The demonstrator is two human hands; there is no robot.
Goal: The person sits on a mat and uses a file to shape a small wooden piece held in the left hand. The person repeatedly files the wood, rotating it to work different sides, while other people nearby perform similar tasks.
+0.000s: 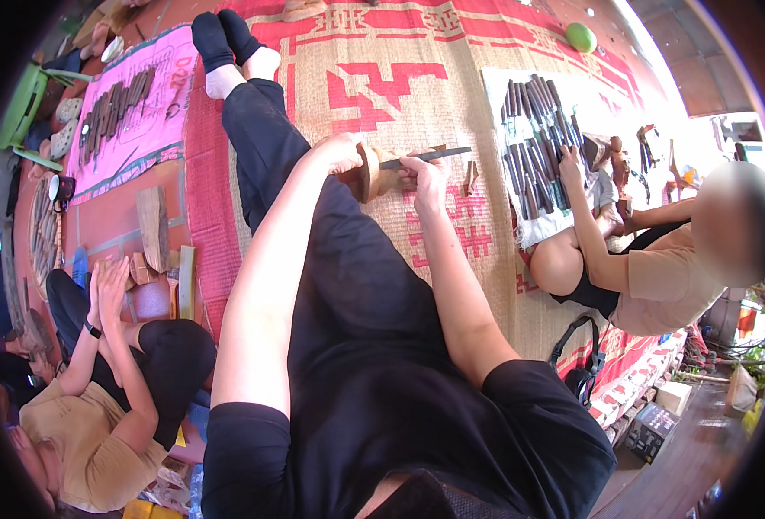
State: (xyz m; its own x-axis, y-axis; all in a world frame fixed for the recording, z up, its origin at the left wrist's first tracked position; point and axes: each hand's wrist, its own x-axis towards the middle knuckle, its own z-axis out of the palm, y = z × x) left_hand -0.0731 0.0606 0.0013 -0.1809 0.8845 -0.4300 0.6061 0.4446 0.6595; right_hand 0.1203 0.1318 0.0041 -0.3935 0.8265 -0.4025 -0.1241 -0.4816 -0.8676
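My left hand (pixel 339 154) is closed on a brown wooden piece (pixel 367 176) with a rounded edge, held over my outstretched legs. To its right, my right hand (pixel 427 177) grips a long, thin, dark file-like tool (pixel 452 154). The tool points across to the wooden piece, and one end meets or nearly meets its side; I cannot tell whether they touch. Fingers hide part of both things. A small brown wooden scrap (pixel 471 179) lies on the woven mat (pixel 460 104) just right of my right hand.
Rows of dark-handled carving tools lie on a white cloth (pixel 534 229) at right, where a co-worker (pixel 677 268) reaches among them. More tools rest on a pink sheet (pixel 162 86) at left. Another co-worker (pixel 97 415) sits near wood blocks (pixel 151 227). A green ball (pixel 581 37) lies far right.
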